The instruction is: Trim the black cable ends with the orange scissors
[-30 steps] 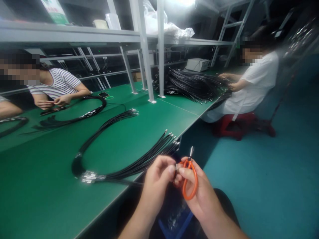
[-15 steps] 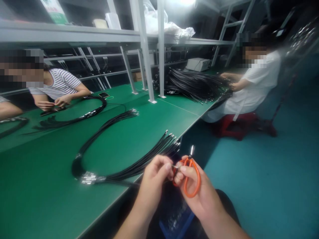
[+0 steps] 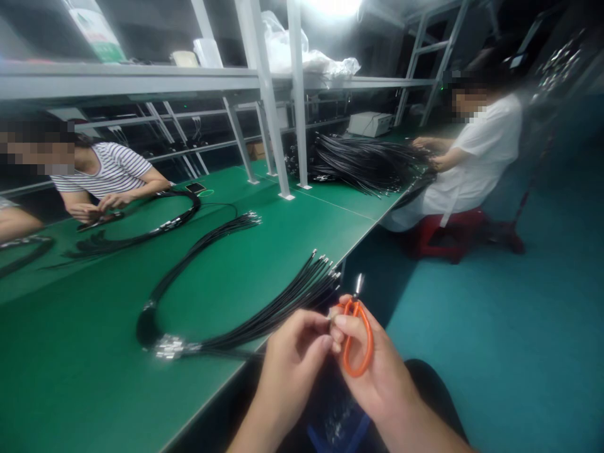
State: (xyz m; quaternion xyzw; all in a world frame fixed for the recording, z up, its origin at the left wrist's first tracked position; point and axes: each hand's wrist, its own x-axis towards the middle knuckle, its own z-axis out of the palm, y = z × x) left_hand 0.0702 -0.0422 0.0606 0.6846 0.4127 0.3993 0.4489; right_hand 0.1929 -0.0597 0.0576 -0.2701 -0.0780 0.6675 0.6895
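Observation:
Orange-handled scissors rest in my right hand, blades pointing up and away from me. That hand's thumb and fingers also pinch a small piece too tiny to identify. My left hand meets it at the fingertips, closed around something I cannot make out. Both hands are in front of the table edge, above my lap. Beyond them on the green table lies a curved bundle of black cables with metal ends, gathered by a silvery, shiny cluster.
Below my hands is a blue container with small shiny pieces. A person in stripes works at the left; another in white sits at the right by a cable pile. Shelf posts stand on the table.
My left thumb has dropped slightly away from its fingertips, and the left hand sits a little lower. The scissors have shifted slightly left. The striped person's hands have moved a little.

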